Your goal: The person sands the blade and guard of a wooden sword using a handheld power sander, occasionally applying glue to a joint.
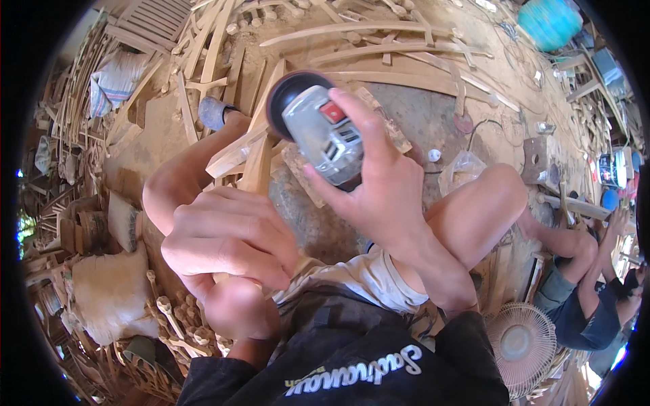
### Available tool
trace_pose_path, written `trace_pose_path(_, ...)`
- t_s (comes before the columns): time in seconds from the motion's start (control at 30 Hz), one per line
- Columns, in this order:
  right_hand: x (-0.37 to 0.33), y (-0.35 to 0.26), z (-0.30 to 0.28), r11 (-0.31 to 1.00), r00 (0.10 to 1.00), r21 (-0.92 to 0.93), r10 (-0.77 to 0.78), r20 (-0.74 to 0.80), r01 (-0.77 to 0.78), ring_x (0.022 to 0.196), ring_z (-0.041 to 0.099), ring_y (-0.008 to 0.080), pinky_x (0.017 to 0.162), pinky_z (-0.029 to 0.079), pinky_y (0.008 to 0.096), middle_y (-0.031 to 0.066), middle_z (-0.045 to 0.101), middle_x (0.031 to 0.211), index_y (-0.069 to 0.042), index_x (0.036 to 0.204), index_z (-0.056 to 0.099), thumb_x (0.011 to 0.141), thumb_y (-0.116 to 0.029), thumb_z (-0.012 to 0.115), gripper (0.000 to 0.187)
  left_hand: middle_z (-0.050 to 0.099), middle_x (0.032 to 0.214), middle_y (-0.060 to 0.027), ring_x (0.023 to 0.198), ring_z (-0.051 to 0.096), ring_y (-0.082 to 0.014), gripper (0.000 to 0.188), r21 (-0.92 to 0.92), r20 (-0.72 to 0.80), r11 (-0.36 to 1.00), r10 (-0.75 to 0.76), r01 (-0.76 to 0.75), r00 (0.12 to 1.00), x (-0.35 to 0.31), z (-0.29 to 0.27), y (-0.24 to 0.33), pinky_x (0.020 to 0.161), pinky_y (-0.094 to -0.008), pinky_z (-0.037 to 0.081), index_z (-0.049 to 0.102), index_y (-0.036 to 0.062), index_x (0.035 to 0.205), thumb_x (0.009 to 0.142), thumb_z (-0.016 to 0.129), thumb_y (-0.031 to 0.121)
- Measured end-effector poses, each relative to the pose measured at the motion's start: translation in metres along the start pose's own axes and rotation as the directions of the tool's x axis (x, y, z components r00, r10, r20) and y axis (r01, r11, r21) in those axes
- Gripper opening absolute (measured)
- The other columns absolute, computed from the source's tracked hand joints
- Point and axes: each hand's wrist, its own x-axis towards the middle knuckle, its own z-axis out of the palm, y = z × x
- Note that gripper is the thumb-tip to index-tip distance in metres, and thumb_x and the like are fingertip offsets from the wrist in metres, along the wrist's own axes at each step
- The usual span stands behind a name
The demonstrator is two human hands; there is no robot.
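Observation:
My left hand (227,240) is closed round the hilt of a wooden sword (256,166). The sword's pale blade points away from me, and its crossguard shows just beyond my knuckles. In my right hand (389,179) is an angle grinder (325,135) with a grey body and a red patch, my fingers wrapped over its housing. Its dark round disc (298,95) lies over the sword's blade; whether the two touch, I cannot tell. Part of the blade is hidden under the disc and the tool.
Many wooden swords (379,51) and offcuts lie on the dusty floor ahead. A fan (518,345) stands at my lower right, near another seated person (589,291). A pale sack (112,298) and a pile of carved sticks (176,325) are at my left. A clear plastic bag (464,169) lies beside my right knee.

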Motion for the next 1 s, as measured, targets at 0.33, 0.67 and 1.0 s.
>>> trace_pose_path(0.33, 0.004, 0.015, -0.007, 0.999, 0.989, -0.038, 0.019, -0.146, -0.025, 0.103, 0.08, 0.0406, 0.081, 0.065, 0.0491, 0.0179, 0.075, 0.127, -0.026, 0.167, 0.043, 0.089, -0.033, 0.092, 0.092, 0.073, 0.072, -0.0116, 0.053, 0.066, -0.0239, 0.026, 0.026, -0.09, 0.999, -0.017, 0.019, 0.996, 0.001, 0.01, 0.002, 0.049, -0.0354, 0.055, 0.074, -0.0005, 0.085, 0.1, 0.066, 0.019)
trace_pose_path(0.67, -0.007, 0.005, 0.001, 1.0, 1.0, -0.007, 0.022, 0.007, -0.022, 0.116, 0.08, 0.0372, 0.088, 0.067, 0.0458, 0.0141, 0.076, 0.139, -0.023, 0.166, 0.049, 0.088, -0.032, 0.094, 0.09, 0.074, 0.074, -0.013, 0.053, 0.066, -0.0245, 0.032, 0.049, -0.198, 0.999, -0.013, 0.023, 0.98, 0.001, 0.015, 0.006, 0.049, -0.0354, 0.055, 0.073, -0.0012, 0.088, 0.107, 0.066, 0.023)
trace_pose_path(1.0, -0.006, 0.013, -0.001, 0.999, 0.997, 0.036, -0.014, -0.075, 0.017, 0.104, 0.08, 0.0399, 0.082, 0.065, 0.0469, 0.0172, 0.075, 0.128, -0.028, 0.167, 0.046, 0.088, -0.033, 0.093, 0.092, 0.075, 0.073, -0.0075, 0.052, 0.063, -0.0202, 0.024, 0.086, -0.156, 0.995, -0.031, 0.045, 0.987, -0.004, 0.005, 0.009, 0.049, -0.0343, 0.048, 0.071, 0.0075, 0.087, 0.1, 0.064, 0.027)
